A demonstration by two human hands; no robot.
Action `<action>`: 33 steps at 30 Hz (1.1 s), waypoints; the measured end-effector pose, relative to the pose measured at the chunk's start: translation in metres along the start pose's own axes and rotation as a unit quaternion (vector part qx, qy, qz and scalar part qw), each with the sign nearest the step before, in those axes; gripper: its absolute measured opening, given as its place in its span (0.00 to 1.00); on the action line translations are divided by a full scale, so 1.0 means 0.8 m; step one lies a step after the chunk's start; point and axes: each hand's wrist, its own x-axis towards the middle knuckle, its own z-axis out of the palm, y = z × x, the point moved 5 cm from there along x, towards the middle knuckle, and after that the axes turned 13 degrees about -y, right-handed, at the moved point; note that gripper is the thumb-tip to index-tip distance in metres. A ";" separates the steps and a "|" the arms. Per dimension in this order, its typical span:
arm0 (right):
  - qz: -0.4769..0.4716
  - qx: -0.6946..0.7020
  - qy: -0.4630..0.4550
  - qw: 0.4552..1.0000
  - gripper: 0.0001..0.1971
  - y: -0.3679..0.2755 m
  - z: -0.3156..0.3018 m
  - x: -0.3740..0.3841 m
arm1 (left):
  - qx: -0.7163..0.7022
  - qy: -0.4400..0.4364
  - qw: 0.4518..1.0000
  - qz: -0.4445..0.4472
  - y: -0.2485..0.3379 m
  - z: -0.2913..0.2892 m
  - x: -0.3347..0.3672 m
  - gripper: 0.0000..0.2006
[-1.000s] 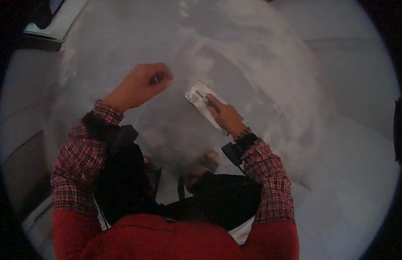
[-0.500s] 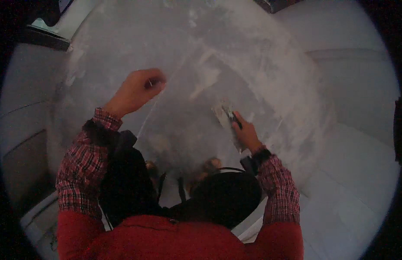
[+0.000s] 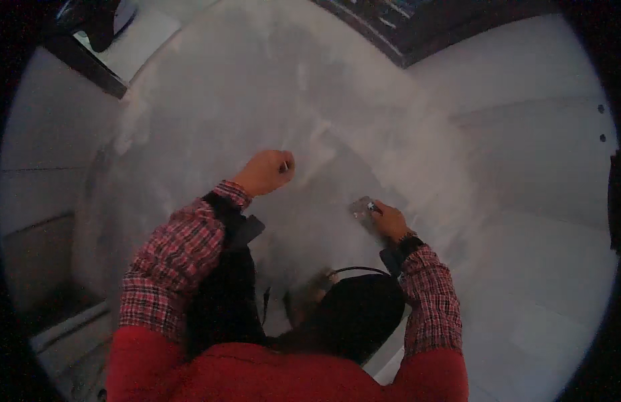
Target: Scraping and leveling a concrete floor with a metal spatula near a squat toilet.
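My left hand [image 3: 267, 172] is closed in a pinch above a grey surface [image 3: 243, 100] marked with pale, cloudy smears. A small whitish bit shows at its fingertips, too small to name. Lower and to the right, my right hand [image 3: 391, 222] is wrapped around the dark handle of a trowel [image 3: 362, 208]. The trowel's flat, light-grey blade points up and left, close over the surface; whether it touches cannot be made out. Part of the blade is hidden beneath the fingers.
My bent knees [image 3: 354, 311] in black are near the lower middle, with a dark cord [image 3: 357, 269] beside them. A dark-edged object [image 3: 404, 40] juts in at the top right. Another dark frame [image 3: 86, 63] is at the upper left. Pale panels [image 3: 538, 154] stand right.
My left hand has moved right and nearer to me, still pinched. My right hand with the trowel has come slightly nearer. The view has shifted, showing more of the dark object at top right.
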 end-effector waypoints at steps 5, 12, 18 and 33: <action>-0.126 0.058 0.183 0.973 0.25 -0.027 -0.123 -0.019 | 0.012 0.031 0.999 -0.017 -0.027 0.009 0.028 0.09; -0.108 0.024 0.168 0.980 0.26 -0.085 -0.164 -0.072 | 0.002 0.003 0.999 -0.054 -0.030 -0.029 -0.012 0.10; -0.052 0.173 0.101 0.978 0.25 -0.091 -0.140 -0.111 | -0.160 -0.001 0.980 -0.115 0.077 -0.116 -0.120 0.09; -0.212 -0.017 0.099 0.972 0.24 -0.105 -0.172 -0.019 | -0.154 0.166 0.944 -0.239 0.038 -0.145 -0.207 0.08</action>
